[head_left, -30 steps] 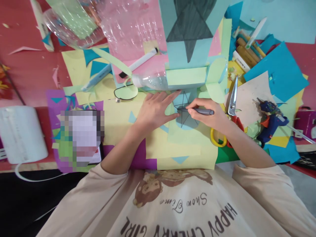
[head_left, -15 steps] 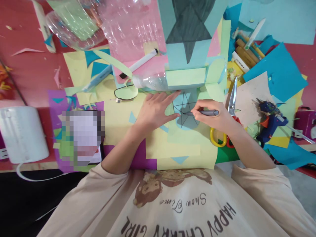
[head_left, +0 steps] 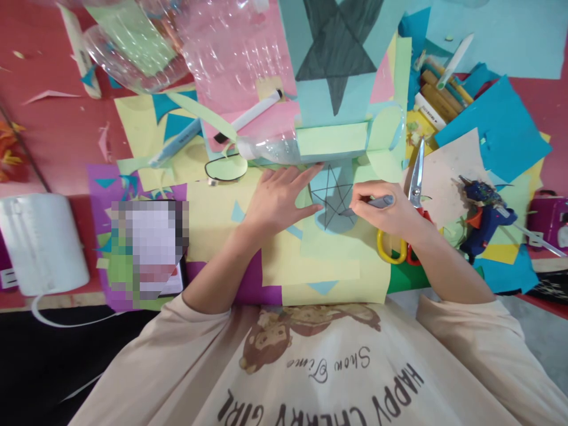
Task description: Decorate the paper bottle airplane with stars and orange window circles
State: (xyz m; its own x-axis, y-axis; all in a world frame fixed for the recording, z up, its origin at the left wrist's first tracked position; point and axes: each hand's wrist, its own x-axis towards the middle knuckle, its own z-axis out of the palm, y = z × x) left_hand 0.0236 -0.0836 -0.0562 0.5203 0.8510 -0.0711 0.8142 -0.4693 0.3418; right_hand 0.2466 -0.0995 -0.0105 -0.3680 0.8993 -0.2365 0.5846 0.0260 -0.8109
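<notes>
A light blue piece of paper (head_left: pixel 336 222) lies before me with a five-pointed star (head_left: pixel 333 192) drawn on it in dark lines. My right hand (head_left: pixel 377 206) is closed around a grey marker (head_left: pixel 382 202), its tip at the lower right part of the star. Flat on the paper to the left rests my left hand (head_left: pixel 284 198), fingers spread, thumb and index finger reaching to the blue paper's edge. Just beyond lies a clear plastic bottle (head_left: pixel 275 147) with a pale green paper strip (head_left: pixel 333 139) on its side.
Scissors (head_left: pixel 416 177) with red and yellow handles lie by my right hand. Farther right is a blue glue gun (head_left: pixel 486 228). A white marker (head_left: pixel 255 113) lies beyond my left hand. At left are a phone (head_left: pixel 175 278) and a white box-like device (head_left: pixel 44 242).
My right hand has moved slightly right and down with the marker, from the left part of the star to its lower right. My left hand stays in place.
</notes>
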